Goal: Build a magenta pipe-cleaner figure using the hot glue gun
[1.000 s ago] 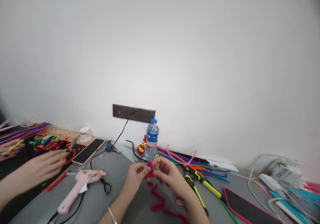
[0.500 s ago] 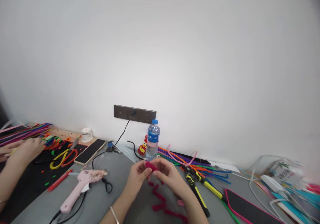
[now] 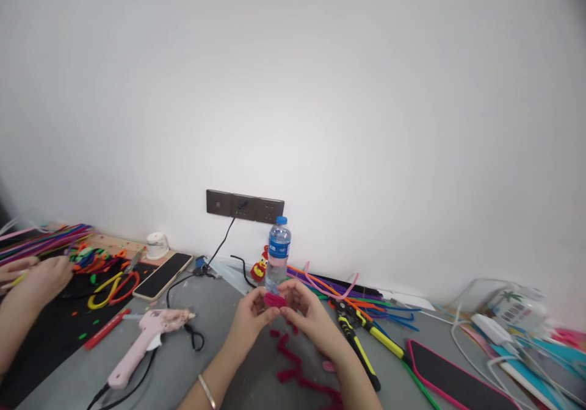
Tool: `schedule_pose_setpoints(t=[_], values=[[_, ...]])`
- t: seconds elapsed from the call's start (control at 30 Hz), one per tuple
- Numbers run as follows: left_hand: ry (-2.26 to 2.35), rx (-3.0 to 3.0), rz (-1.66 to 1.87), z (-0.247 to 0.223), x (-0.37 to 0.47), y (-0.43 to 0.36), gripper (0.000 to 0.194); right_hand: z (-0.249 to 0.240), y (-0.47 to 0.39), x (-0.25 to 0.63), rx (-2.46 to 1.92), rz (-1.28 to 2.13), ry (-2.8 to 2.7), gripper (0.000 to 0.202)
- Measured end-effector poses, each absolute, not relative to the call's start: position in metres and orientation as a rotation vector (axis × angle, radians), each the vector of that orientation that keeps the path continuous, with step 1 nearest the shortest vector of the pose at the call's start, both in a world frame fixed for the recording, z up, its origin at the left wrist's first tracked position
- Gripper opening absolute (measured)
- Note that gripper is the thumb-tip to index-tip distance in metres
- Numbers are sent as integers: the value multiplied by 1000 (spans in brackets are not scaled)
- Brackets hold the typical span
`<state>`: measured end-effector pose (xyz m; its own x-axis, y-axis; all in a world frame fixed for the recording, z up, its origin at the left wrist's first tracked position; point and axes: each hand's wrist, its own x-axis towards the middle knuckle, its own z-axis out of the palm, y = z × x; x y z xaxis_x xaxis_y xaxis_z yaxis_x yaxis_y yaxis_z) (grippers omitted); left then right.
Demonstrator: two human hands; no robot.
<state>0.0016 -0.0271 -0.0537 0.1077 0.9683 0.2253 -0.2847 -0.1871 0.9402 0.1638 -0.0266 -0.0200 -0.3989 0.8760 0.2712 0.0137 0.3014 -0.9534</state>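
Observation:
A small magenta piece of folded pipe cleaner (image 3: pixel 274 301) is pinched between the fingertips of both hands. My left hand (image 3: pixel 251 320) grips its left end, and my right hand (image 3: pixel 307 320) holds the right end. Below them, a zigzag-bent magenta pipe cleaner (image 3: pixel 289 355) lies on the grey table (image 3: pixel 220 361), partly covered by my right forearm. Right behind my fingers stands a water bottle (image 3: pixel 278 257) with a blue cap. A small red and yellow figure (image 3: pixel 259 266) sits beside the bottle.
Left of me lie a pink glue gun (image 3: pixel 140 346), a red pen (image 3: pixel 106 329), scissors (image 3: pixel 112 291) and a phone (image 3: pixel 163 276). A co-worker's hands (image 3: pixel 43 279) are at the far left. To the right are yellow-black pliers (image 3: pixel 361 343), loose pipe cleaners (image 3: pixel 389 312) and a pink-edged phone (image 3: pixel 451 376).
The magenta piece has turned in my fingers and now shows a broader, rounded side. My hands stay almost in place, and the whole view has shifted slightly.

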Motion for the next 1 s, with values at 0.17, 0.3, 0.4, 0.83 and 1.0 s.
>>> schedule_pose_setpoints(t=[0.17,0.3,0.4,0.83,1.0], values=[[743,1225,1360,-55,1,-29,42,-21,-27,167,-756,1278,-1668,31],[751,1276,1307,-47,0,-32,33,-21,-28,170,-708,1375,-1660,37],[753,1312,1305,-43,0,-34,29,-21,-29,171,-699,1396,-1656,39],[789,1362,1311,-53,0,-30,27,-23,-27,174,-724,1366,-1673,40],[816,1403,1304,-53,0,-32,26,-23,-28,174,-729,1372,-1661,41]])
